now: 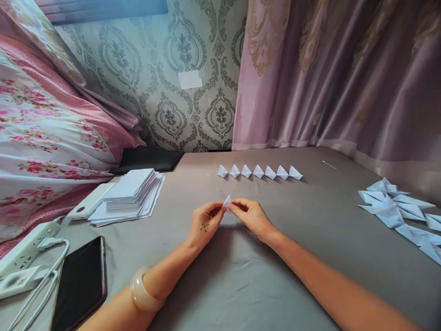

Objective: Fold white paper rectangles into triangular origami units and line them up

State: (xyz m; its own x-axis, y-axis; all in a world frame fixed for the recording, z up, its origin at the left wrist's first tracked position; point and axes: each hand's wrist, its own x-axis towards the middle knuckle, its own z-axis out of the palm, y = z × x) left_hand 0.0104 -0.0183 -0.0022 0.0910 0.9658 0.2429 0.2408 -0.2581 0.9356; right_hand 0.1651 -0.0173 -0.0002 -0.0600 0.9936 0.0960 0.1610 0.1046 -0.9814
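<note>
Between my two hands, just above the grey table cover, is a small folded white paper piece (227, 201) with a pointed tip upward. My left hand (206, 223) pinches its left side between thumb and fingers. From the other side my right hand (253, 218) pinches it too, so much of the paper is hidden by fingers. Beyond the hands, several small folded paper boats (258, 172) stand in a row. At the far right lies a loose pile of larger folded paper boats (391, 209), some overlapping.
A stack of white paper sheets (129, 195) sits at the left. Nearby are a white power strip (25, 250) with plugged cables, a dark phone (81, 280) and a black flat case (151, 159). A thin pale stick (330, 164) lies at the back right. Curtains (292, 92) border the table.
</note>
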